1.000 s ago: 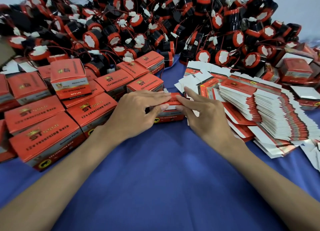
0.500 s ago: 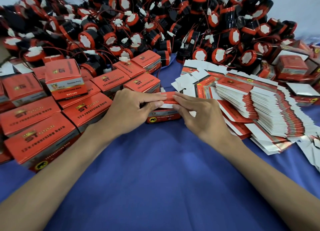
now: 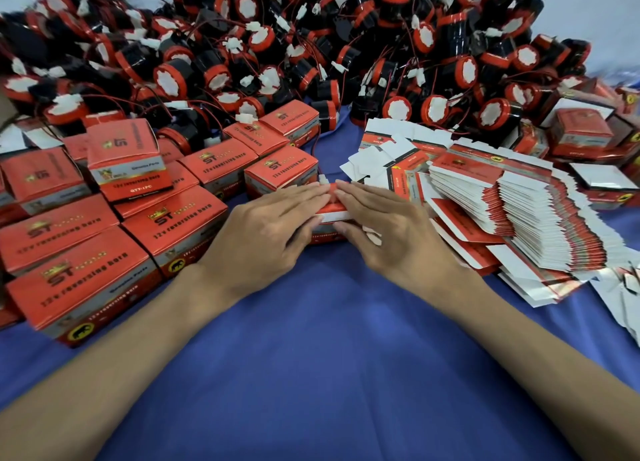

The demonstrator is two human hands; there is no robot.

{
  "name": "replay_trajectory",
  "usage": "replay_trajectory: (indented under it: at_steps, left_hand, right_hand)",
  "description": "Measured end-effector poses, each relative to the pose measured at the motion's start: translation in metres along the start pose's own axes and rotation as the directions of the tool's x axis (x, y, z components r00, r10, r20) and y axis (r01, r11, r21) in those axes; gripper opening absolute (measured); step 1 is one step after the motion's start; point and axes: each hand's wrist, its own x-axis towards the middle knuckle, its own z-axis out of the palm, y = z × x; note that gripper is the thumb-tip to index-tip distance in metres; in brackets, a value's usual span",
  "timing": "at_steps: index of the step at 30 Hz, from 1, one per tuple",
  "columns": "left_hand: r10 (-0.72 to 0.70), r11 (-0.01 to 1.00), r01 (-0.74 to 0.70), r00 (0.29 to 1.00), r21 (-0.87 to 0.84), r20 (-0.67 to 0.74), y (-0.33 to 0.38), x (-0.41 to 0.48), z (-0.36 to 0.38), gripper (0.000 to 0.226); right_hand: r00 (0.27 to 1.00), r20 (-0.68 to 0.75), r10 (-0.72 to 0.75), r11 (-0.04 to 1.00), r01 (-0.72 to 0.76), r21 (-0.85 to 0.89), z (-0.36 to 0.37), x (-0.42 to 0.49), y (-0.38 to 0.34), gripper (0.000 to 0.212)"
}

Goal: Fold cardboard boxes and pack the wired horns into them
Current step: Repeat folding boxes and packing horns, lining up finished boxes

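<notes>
Blue tablecloth (image 3: 329, 356) nearest, spread under both forearms. Just beyond it, left hand (image 3: 266, 232) and right hand (image 3: 391, 232) laid flat, fingers straight and fingertips nearly meeting, pressing down on the top of a small red cardboard box (image 3: 330, 213) sitting on the cloth between them; gripping nothing. Probably closing the lid over a horn, though contents hidden. To do it well: press evenly from both sides, guide the white tuck flap fully into the front edge, and avoid crushing the thin card. Check the white connector (image 3: 324, 180) just past the fingertips; impossible to tell whether part of this horn, but if so, tuck it and its wire inside before sealing. Once shut, place beside the closed boxes (image 3: 173, 225) stacked to the left. Flat box blanks (image 3: 540, 218) fanned out to the right, handy for the next fold. Farthest back, heaped wired horns (image 3: 311, 45), black and red, leads tangled; lift one out slowly to avoid dragging its neighbours.
</notes>
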Motion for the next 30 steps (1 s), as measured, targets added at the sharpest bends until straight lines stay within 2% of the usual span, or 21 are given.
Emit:
replay_trajectory:
  at_steps: [2,5,7,9,11,12,13,16,19,25,27,30]
  left_hand:
    - [0.007,1.0,-0.007,1.0,0.003,-0.005,0.0,-0.001,0.002,0.034]
    - [-0.038,0.996,0.036,0.999,-0.085,-0.02,0.0,0.0,0.003,0.035]
    - [-0.057,0.99,0.055,0.998,-0.132,-0.011,0.0,0.001,0.002,0.035]
    - [-0.047,0.988,0.047,0.999,-0.146,0.002,-0.003,0.002,0.001,0.036]
    - [-0.044,0.986,0.043,0.999,-0.163,-0.005,-0.006,0.003,0.0,0.035]
    - [-0.057,0.982,0.052,0.998,-0.18,-0.018,-0.007,0.003,0.0,0.034]
    - [-0.078,0.977,0.07,0.997,-0.199,-0.029,-0.006,0.003,0.0,0.033]
    - [-0.119,0.96,0.123,0.992,-0.252,0.028,-0.005,0.0,0.005,0.038]
    - [-0.122,0.946,0.157,0.983,-0.284,0.135,-0.007,-0.001,0.007,0.046]
    - [-0.049,0.965,0.063,0.997,-0.255,0.062,-0.007,0.004,0.008,0.039]
    - [-0.026,0.963,0.038,0.998,-0.265,0.048,-0.006,0.005,0.008,0.037]
    - [-0.057,0.947,0.084,0.994,-0.311,0.094,-0.006,0.004,0.008,0.04]
  right_hand:
    - [1.0,0.026,0.011,1.0,-0.012,0.027,0.002,-0.002,-0.003,0.035]
    - [1.0,0.012,0.026,1.0,-0.026,-0.005,0.003,-0.002,-0.007,0.034]
    - [0.997,-0.03,0.078,0.994,-0.075,0.08,0.005,-0.003,-0.008,0.034]
    - [0.954,-0.017,0.298,0.926,-0.285,0.248,0.005,-0.001,-0.011,0.037]
    - [0.86,0.034,0.509,0.787,-0.481,0.385,0.002,0.001,-0.011,0.041]
    - [0.822,0.039,0.568,0.731,-0.526,0.434,0.001,0.002,-0.01,0.039]
    - [0.815,0.013,0.579,0.73,-0.525,0.437,0.0,0.003,-0.009,0.033]
    - [0.858,-0.094,0.504,0.818,-0.44,0.37,-0.005,0.002,-0.009,0.019]
    - [0.885,-0.109,0.453,0.852,-0.394,0.344,-0.005,-0.001,-0.006,0.018]
    - [0.956,-0.179,0.232,0.964,-0.202,0.171,-0.005,-0.006,-0.004,0.016]
    - [0.973,-0.175,0.15,0.988,-0.14,0.067,-0.004,-0.006,-0.006,0.012]
    - [0.989,-0.115,0.094,0.989,-0.106,-0.1,-0.004,-0.001,-0.01,0.014]
